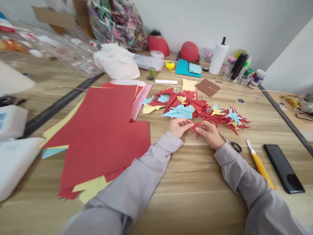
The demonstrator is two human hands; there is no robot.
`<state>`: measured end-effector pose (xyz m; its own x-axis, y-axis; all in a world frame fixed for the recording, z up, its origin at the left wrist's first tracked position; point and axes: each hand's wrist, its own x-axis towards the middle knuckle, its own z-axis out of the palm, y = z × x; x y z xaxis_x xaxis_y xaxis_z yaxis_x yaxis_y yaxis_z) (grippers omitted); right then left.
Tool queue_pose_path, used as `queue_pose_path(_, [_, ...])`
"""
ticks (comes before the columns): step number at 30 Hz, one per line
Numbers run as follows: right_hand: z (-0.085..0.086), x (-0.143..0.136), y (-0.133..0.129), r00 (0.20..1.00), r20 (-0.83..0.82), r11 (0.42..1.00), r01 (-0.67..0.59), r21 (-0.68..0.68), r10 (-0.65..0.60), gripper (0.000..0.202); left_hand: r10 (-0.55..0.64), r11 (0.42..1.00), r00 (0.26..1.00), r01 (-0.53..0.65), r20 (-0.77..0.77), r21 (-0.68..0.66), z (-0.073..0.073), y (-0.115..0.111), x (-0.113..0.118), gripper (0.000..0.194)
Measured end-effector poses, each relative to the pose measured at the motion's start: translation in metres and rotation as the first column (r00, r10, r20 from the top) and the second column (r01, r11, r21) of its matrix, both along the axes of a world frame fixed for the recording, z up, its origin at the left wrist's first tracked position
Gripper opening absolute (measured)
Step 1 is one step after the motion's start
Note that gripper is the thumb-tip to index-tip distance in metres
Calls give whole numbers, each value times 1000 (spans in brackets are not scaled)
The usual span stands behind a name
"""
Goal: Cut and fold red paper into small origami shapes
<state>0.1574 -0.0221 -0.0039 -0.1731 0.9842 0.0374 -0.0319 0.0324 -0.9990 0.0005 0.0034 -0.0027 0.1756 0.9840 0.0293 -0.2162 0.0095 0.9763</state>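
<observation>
A small folded piece of red paper point(196, 128) is pinched between both hands near the middle of the wooden table. My left hand point(180, 127) grips its left side with thumb and fingers pressed together. On its right side, my right hand point(209, 132) holds it between thumb and fingertips. Just beyond the hands lies a heap of folded paper shapes, mostly red point(200, 106), with light blue point(179, 112) and yellow ones among them. Large red paper sheets point(105, 130) are stacked to the left, over yellow, blue and pink sheets.
Scissors point(235, 146), an orange-handled knife point(261, 168) and a black phone point(283, 168) lie at the right. Behind stand a white roll point(219, 58), jars, red domes point(189, 51) and a bag of scraps point(119, 23). Plastic bottles point(70, 52) lie back left.
</observation>
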Motion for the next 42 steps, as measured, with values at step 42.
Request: queue_pose_path(42, [-9,-4,2,998,-33,987,52,-152,-57,39,395,909,906,-361,153,-210,-24,8,19,35])
